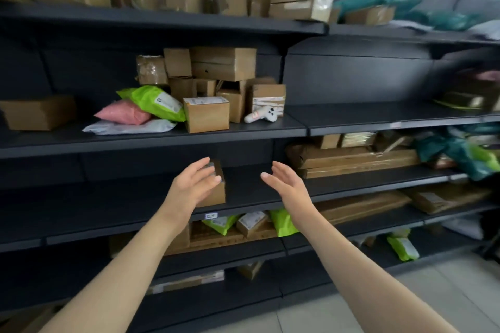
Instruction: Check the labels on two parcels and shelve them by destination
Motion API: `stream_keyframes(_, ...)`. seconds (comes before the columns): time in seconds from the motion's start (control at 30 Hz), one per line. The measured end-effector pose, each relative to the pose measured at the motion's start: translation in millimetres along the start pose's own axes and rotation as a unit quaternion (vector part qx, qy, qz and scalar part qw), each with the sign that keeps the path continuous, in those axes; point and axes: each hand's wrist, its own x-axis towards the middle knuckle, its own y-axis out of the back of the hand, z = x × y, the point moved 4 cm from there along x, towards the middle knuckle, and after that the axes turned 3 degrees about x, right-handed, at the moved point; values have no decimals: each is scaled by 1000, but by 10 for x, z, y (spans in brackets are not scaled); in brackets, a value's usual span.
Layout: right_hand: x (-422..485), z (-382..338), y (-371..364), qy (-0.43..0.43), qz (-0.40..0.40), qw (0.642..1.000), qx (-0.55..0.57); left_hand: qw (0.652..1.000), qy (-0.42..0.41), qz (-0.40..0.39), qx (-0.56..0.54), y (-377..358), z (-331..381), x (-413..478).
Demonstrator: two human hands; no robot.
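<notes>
Two bare hands reach toward a dark metal shelf (108, 205), both with fingers straight and spread, gripping nothing. The left hand (193, 184) partly covers a small cardboard parcel (216, 194) standing near the shelf's front edge, just above a white edge tag (211, 215); whether its fingertips touch the box cannot be told. The right hand (284, 181) hovers to the right of the parcel, palm facing it, apart from it. Long flat cartons (351, 159) lie further right on the same level. On the shelf above sit a pile of brown boxes (221, 62), a green mailer (154, 101), a pink mailer (124, 113), and a white handheld device (261, 114).
</notes>
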Motion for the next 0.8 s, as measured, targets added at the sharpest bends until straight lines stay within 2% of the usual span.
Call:
stream_keyframes(0.2, -484, -423, 730, 39, 88, 995, -1, 992, -26, -121, -23, -850, 386, 89)
stream_keyframes(0.37, -932, -643, 1480, 48, 216, 975, -19, 968, -29, -246, -46, -1701, 559, 280)
stream_keyframes(0.57, -1739, -840, 2085, 63, 377, 924, -21, 925, -43, -368, -90, -2627, 540, 264)
stream_keyframes(0.8, -2764, -975, 2332, 75, 538, 839, -35, 860, -37, -494, -123, -3473, 563, -175)
